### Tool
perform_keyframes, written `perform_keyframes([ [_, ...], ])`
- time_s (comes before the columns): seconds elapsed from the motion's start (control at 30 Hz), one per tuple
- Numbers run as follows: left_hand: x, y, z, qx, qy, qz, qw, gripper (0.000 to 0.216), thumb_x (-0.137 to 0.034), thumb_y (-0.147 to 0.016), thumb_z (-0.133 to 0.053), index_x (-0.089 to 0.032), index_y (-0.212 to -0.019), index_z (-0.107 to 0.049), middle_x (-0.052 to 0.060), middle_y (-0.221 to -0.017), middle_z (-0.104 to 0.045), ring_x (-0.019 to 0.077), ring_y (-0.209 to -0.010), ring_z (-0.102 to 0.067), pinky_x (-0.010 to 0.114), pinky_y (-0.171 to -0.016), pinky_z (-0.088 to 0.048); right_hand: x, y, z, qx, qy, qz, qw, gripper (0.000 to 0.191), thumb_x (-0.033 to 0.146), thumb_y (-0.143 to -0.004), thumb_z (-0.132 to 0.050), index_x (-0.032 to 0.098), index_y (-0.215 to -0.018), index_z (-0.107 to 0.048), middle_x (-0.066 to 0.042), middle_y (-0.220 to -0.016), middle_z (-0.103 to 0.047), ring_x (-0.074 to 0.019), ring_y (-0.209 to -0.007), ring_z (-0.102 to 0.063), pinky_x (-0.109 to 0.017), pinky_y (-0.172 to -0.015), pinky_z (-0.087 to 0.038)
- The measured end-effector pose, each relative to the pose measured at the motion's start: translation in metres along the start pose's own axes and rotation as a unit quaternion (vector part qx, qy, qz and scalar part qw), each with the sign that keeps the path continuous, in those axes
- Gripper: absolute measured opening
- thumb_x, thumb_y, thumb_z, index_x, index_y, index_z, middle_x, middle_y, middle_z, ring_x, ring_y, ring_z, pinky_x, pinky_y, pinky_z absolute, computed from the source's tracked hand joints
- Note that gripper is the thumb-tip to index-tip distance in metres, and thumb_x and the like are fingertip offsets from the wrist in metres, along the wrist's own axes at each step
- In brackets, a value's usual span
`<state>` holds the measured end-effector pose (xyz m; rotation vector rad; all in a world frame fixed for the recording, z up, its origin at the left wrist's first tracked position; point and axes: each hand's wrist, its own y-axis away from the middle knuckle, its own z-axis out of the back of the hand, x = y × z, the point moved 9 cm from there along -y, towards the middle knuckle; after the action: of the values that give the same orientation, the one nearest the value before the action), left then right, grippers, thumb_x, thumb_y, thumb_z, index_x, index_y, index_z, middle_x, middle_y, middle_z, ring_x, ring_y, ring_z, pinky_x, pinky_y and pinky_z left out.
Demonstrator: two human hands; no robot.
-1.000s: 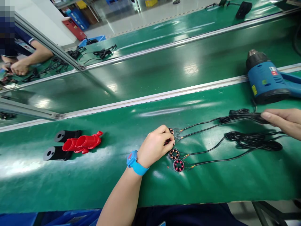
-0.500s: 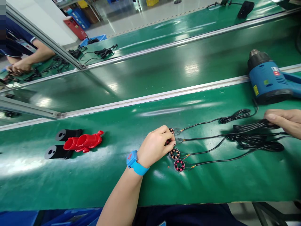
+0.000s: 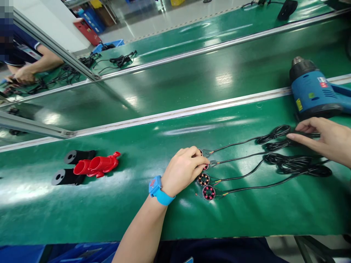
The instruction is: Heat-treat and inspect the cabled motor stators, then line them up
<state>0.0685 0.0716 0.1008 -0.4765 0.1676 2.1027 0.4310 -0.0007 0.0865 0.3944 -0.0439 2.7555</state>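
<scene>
Where black cables [image 3: 297,163] end, coil rings [image 3: 212,193] show copper or pink.

Left lane: bare bench [image 3: 128,204] between red parts [image 3: 98,166] and left hand [image 3: 183,170].
Right side: heat gun [image 3: 315,89] and cables [image 3: 293,164] crowd right hand [image 3: 327,138].
Near edge: open strip below rings [image 3: 208,193].

Left hand [image 3: 184,170] touching one of four wound rings [image 3: 208,193], right hand [image 3: 326,139] loosely spread at black cables [image 3: 296,160], blue heat gun [image 3: 315,89] far right, red tubular parts [image 3: 102,166] left
</scene>
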Motion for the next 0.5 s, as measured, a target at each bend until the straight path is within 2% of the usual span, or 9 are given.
perform_keyframes([
  [0.17, 0.000, 0.000, 0.000, 0.009, 0.019, -0.004, 1.000, 0.012, -0.019, -0.093, -0.061, -0.026, -0.096, -0.070, 0.000, -0.096, -0.060, 0.0162, -0.091, -0.058, 0.032, -0.080, -0.043, 0.006, 0.002, 0.002, -0.039, 0.029, 0.070, 0.996, 0.082, 0.096, -0.075, -0.031, 0.022, -0.096, -0.059, -0.008, -0.097, -0.063, -0.0303, -0.091, -0.060, -0.042, -0.073, -0.046],
  [0.3, 0.009, 0.003, 0.012, 0.002, 0.027, 0.025, 0.999, 0.004, -0.024, -0.093, -0.063, -0.022, -0.095, -0.066, 0.002, -0.098, -0.060, 0.0177, -0.092, -0.057, 0.034, -0.082, -0.045, 0.022, 0.008, 0.013, -0.093, 0.014, 0.139, 0.986, 0.065, 0.082, -0.088, -0.033, 0.022, -0.100, -0.057, -0.009, -0.108, -0.063, -0.0330, -0.107, -0.057, -0.046, -0.087, -0.046],
  [0.43, 0.015, 0.009, 0.016, 0.038, 0.038, 0.030, 0.998, 0.007, -0.029, -0.093, -0.064, -0.024, -0.096, -0.067, 0.003, -0.111, -0.061, 0.0210, -0.100, -0.056, 0.039, -0.090, -0.046, 0.051, 0.013, 0.008, -0.063, -0.050, 0.247, 0.966, 0.042, 0.060, -0.098, -0.040, 0.022, -0.095, -0.057, -0.009, -0.121, -0.061, -0.0296, -0.120, -0.054, -0.045, -0.099, -0.041],
  [0.5, 0.015, 0.010, 0.013, 0.063, 0.045, 0.030, 0.997, 0.009, -0.029, -0.093, -0.064, -0.026, -0.101, -0.068, 0.004, -0.122, -0.060, 0.0221, -0.107, -0.056, 0.042, -0.096, -0.046, 0.057, 0.013, -0.001, -0.025, -0.066, 0.269, 0.961, 0.037, 0.056, -0.099, -0.043, 0.022, -0.096, -0.058, -0.009, -0.126, -0.059, -0.0279, -0.124, -0.052, -0.043, -0.101, -0.041],
])
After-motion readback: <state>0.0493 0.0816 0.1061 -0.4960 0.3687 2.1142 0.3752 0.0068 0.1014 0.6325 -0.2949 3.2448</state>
